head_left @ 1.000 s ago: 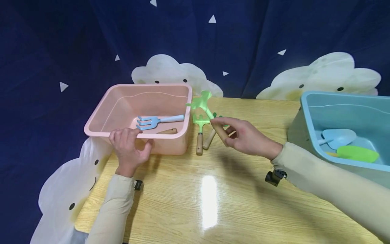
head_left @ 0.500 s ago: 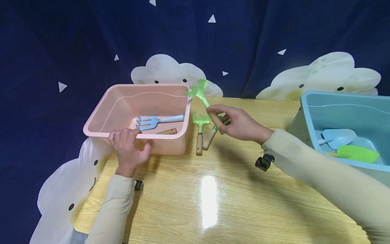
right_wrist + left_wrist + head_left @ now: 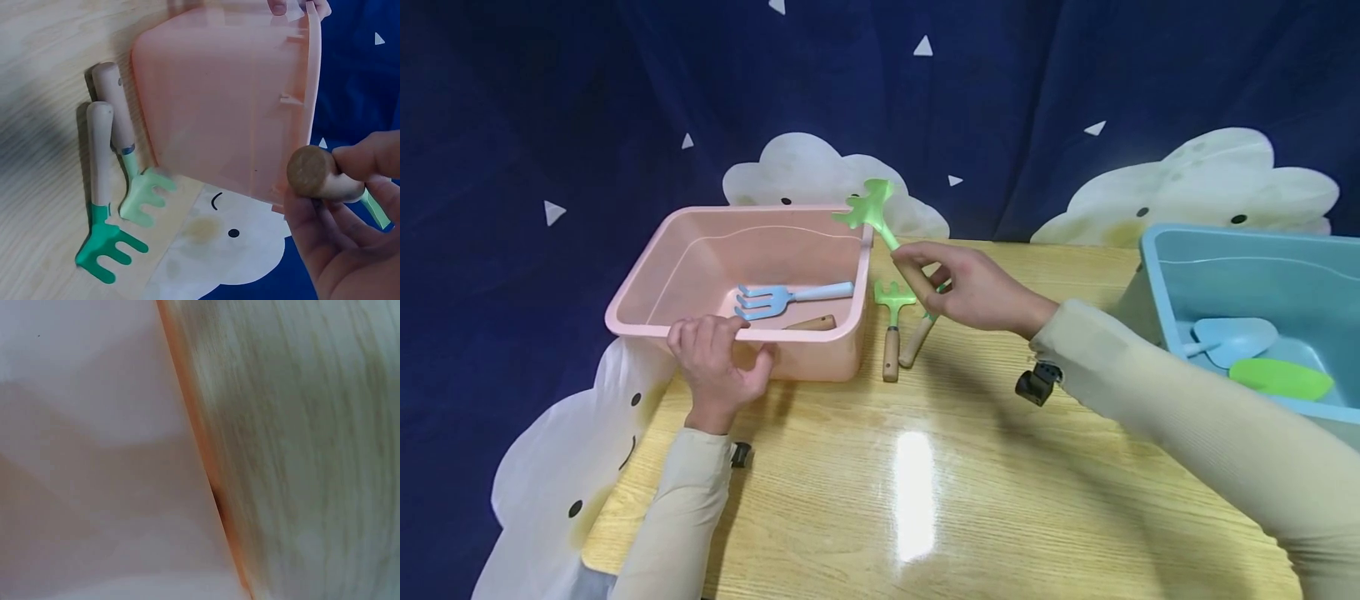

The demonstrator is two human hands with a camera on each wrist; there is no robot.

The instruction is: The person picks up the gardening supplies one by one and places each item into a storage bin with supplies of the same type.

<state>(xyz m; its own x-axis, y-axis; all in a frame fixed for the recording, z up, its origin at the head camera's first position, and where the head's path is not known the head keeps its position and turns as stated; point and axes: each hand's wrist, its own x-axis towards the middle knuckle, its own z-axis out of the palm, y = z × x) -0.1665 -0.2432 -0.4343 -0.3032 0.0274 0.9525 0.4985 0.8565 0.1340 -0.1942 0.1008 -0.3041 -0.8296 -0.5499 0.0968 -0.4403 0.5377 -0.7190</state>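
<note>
My right hand (image 3: 981,287) pinches the wooden handle of a light green hand rake (image 3: 871,207), raised with its tines over the right back corner of a pink bin (image 3: 823,358). The handle's round end (image 3: 310,172) faces the camera in the right wrist view. Fingers over the front rim and thumb outside, my left hand (image 3: 715,362) grips the pink bin. A light blue hand fork (image 3: 767,302) and a wooden handle (image 3: 812,323) lie inside it. Another light green rake (image 3: 892,321) and a dark green rake (image 3: 103,247) lie on the table beside the bin.
A blue bin (image 3: 1262,287) stands at the right, holding a light blue trowel (image 3: 1240,337) and a bright green trowel (image 3: 1285,379). Behind the wooden table (image 3: 820,500) hangs a dark blue cloth (image 3: 985,108) with white clouds and triangles.
My right hand has moved up and left, carrying the light green rake from over the table towards the pink bin's corner. My left hand has stayed on the rim.
</note>
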